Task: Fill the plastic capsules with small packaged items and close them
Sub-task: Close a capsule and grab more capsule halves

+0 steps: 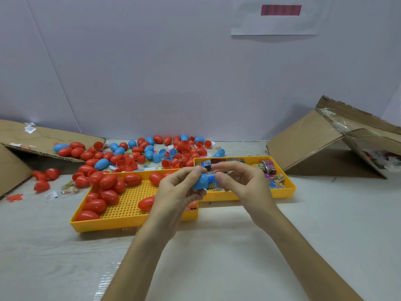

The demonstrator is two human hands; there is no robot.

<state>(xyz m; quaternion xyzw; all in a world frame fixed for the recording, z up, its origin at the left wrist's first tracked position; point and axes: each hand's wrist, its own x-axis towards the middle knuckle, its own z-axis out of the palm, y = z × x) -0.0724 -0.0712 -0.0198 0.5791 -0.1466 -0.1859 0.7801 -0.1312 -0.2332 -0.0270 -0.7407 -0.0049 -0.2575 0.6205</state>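
**Q:** Which containers are there, and what do they hold?

**A:** Two yellow trays sit on a pale worktop (pixel 217 257), touching at one corner. The left tray (pixel 130 222) has a studded floor and holds red capsules (pixel 108 181), all closed. I count about eleven, mostly heaped at its left end, though some overlap. The right tray (pixel 288 187) lies farther back and holds small printed packets (pixel 275 183), too jumbled to count.

**Q:** Where are the hands?

**A:** Both are raised over the spot where the trays meet. The left hand (pixel 176 187) curls around a blue capsule (pixel 200 181), which looks like an open half. The right hand (pixel 240 183) pinches one packet (pixel 211 178) between thumb and fingertips, right at the mouth of that capsule. I cannot tell how far in the packet sits.

**Q:** What else is on the worktop?

**A:** Behind the trays a loose pile (pixel 138 153) of capsules spreads toward the wall. It is mostly red with roughly a dozen blue pieces, some closed and some open halves, and stray packets lie among them. It is too crowded for a firm count. Three more red ones lie apart at the left.

**Q:** Any boxes?

**A:** Two cardboard ones, both tipped on their sides with flaps open. The left box (pixel 13 135) lies beside the pile. The right box (pixel 303 144) is behind the right tray, with something pale and red inside that I cannot make out. One white sheet (pixel 280 18) with a red bar hangs on the wall.
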